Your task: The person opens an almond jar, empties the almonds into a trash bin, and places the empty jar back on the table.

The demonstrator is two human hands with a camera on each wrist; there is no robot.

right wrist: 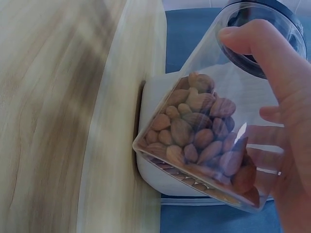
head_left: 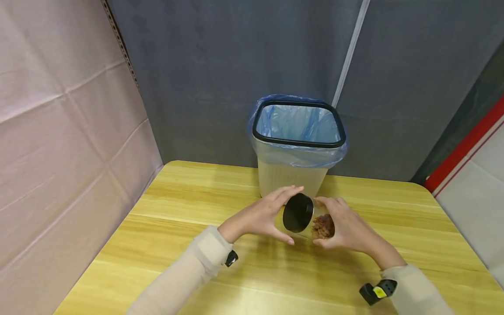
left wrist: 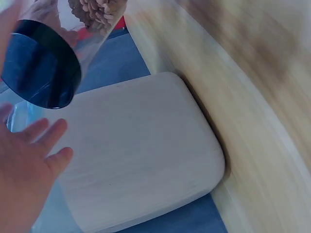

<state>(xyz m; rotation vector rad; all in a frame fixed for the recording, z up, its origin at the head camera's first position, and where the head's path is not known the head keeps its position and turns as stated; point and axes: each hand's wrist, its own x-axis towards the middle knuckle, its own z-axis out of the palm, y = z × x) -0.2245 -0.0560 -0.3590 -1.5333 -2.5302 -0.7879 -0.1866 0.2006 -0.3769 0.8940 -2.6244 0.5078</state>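
Note:
A clear, square-sided jar (right wrist: 204,56) is tilted over on its side above the table, its black lid (head_left: 298,213) facing left. Almonds (right wrist: 194,131) are heaped at its bottom end. My right hand (head_left: 348,225) grips the jar's body, with the thumb across one side in the right wrist view. Beside the lid is my left hand (head_left: 265,214), thumb and fingers spread. In the left wrist view, a gap shows between the visible fingers (left wrist: 56,131) and the lid.
A pale bin (head_left: 291,177) stands at the table's back edge behind the hands. It has a black rim ring (head_left: 297,143) and a blue plastic liner (head_left: 299,120). The wood-grain table (head_left: 177,205) backs onto a dark grey curtain (head_left: 220,65).

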